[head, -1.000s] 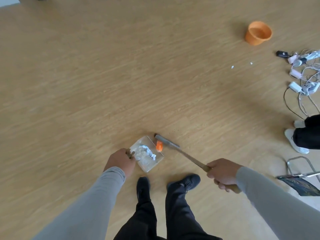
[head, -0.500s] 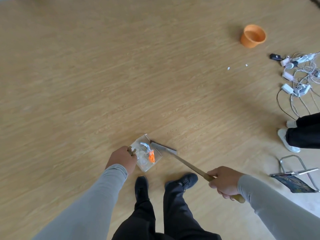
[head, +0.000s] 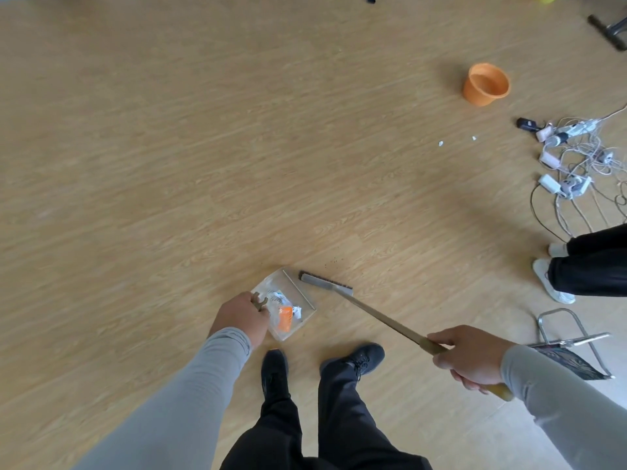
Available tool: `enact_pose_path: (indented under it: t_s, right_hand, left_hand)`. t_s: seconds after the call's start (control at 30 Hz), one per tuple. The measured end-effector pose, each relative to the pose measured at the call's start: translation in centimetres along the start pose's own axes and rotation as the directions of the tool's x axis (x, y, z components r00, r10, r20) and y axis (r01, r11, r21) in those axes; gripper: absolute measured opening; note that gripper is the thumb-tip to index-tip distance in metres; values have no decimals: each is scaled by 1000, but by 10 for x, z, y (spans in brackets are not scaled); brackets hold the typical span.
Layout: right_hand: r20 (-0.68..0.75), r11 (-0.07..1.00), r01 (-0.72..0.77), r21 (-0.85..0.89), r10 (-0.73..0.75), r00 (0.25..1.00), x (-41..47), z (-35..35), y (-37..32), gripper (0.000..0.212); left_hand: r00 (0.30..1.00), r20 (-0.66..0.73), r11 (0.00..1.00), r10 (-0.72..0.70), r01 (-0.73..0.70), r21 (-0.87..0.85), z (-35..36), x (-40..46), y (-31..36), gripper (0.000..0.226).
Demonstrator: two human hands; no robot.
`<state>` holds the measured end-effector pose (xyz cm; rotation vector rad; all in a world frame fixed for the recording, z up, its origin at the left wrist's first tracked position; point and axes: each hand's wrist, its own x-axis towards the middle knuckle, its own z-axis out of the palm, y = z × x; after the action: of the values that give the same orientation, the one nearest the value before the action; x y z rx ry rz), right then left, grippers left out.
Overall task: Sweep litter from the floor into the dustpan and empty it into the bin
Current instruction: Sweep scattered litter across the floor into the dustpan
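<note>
A clear plastic dustpan (head: 294,289) lies on the wooden floor just ahead of my feet, with my left hand (head: 241,316) gripping its handle. Inside it lie an orange scrap (head: 284,318) and crumpled white paper (head: 277,296). My right hand (head: 470,355) grips the wooden handle of a brush (head: 325,284); the brush head rests on the floor just right of the dustpan's open edge. An orange bin (head: 486,84) stands far off at the upper right. Two small white scraps (head: 440,143) lie on the floor below the bin.
A tangle of white cables, chargers and power strips (head: 573,157) covers the floor at the right. Another person's legs and white shoes (head: 556,276) stand at the right edge. A metal-framed object (head: 576,337) lies near my right arm. Dark specks (head: 334,262) dot the floor beyond the brush.
The orange scrap went from the dustpan's lip to deep inside it. The brush head has drawn back to the right, off the dustpan's edge. The view has shifted slightly.
</note>
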<state>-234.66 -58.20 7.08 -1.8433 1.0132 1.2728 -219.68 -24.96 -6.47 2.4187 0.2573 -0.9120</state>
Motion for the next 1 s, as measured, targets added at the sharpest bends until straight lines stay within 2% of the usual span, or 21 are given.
enact_pose_path:
  t_s: [0.17, 0.3, 0.43, 0.63, 0.73, 0.87, 1.0]
  right_hand:
    - [35, 991, 1, -134, 4, 999, 13, 23, -19, 49]
    - [75, 994, 0, -109, 9, 997, -2, 7, -18, 52]
    - [49, 1000, -1, 5, 1, 999, -23, -7, -7, 54]
    - [-18, 964, 5, 267, 0, 1000, -31, -2, -10, 27]
    - [-35, 903, -18, 429, 36, 999, -28, 8, -19, 18]
    - [-72, 774, 15, 634, 40, 997, -23, 10, -24, 18]
    - [-109, 702, 39, 711, 56, 993, -17, -4, -14, 18]
  left_hand:
    - [1000, -5, 1000, -1, 1, 16, -1, 0, -3, 6]
    - [1000, 19, 999, 6, -6, 42, -7, 0, -4, 11]
    - [999, 44, 997, 29, -32, 67, -24, -6, 0, 14]
    - [997, -3, 997, 73, -73, 7, -63, -27, 25, 9]
    - [990, -41, 990, 138, -139, -10, -84, -35, 42, 12]
    - [980, -76, 980, 185, -190, -54, -105, -44, 71, 3]
    - [969, -112, 976, 219, -219, 9, -113, -47, 100, 2]
